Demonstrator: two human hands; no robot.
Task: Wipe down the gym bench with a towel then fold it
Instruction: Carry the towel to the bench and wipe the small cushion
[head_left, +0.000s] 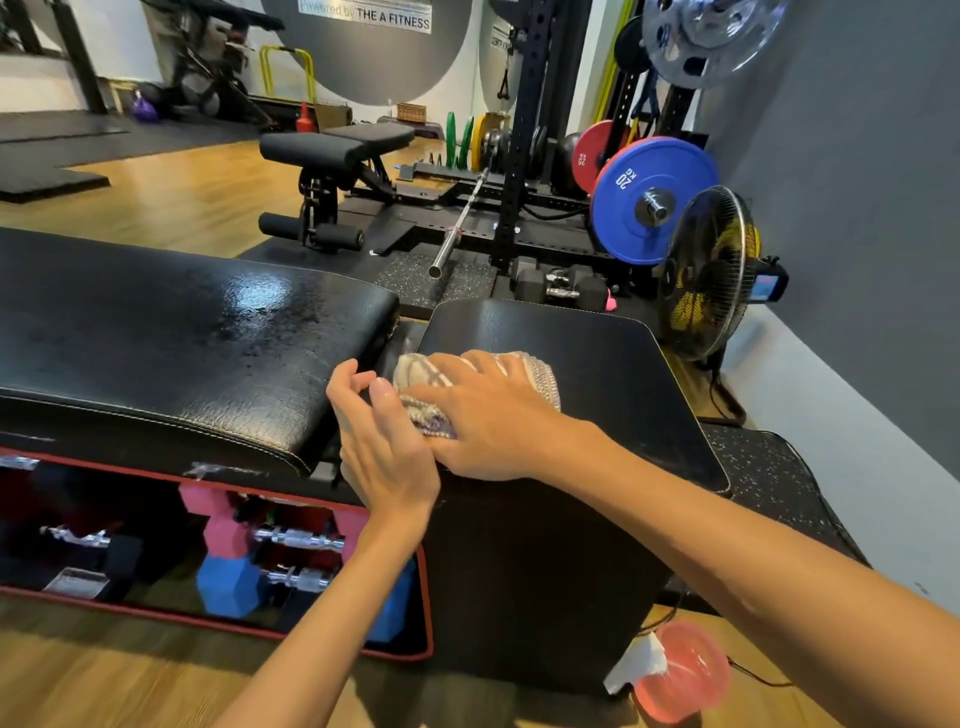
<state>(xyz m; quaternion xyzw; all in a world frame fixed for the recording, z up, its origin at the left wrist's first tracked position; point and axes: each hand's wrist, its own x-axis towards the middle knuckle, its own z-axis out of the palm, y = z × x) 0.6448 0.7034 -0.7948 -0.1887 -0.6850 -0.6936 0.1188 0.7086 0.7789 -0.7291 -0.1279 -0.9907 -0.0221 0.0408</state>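
On the counter's (597, 364) seat pad, our right hand (488, 421) pressed the bunched towel (535, 379), fingers curled over it; left hand (379, 441) relaxed, grasping nothing. Long pad (182, 332) looked wet, apparently wiped; folding remained undone.

I see a wood floor (171, 192) with black mats (52, 176) at far left. Grey wall (857, 156) on the right, white skirting below it. Back wall carries a grey circle and a sign (366, 13) reading "THE A FITNESS". Black rack (524, 130) centre, barbell (460, 226) angled on its base. Blue 20 kg plate (652, 200), red plate (592, 156) behind it. Fan (706, 273) stands against the right wall. Second bench (337, 143) mid-room. Dumbbells (234, 545) stored under the near pad. Pink tub (680, 670) on the floor.
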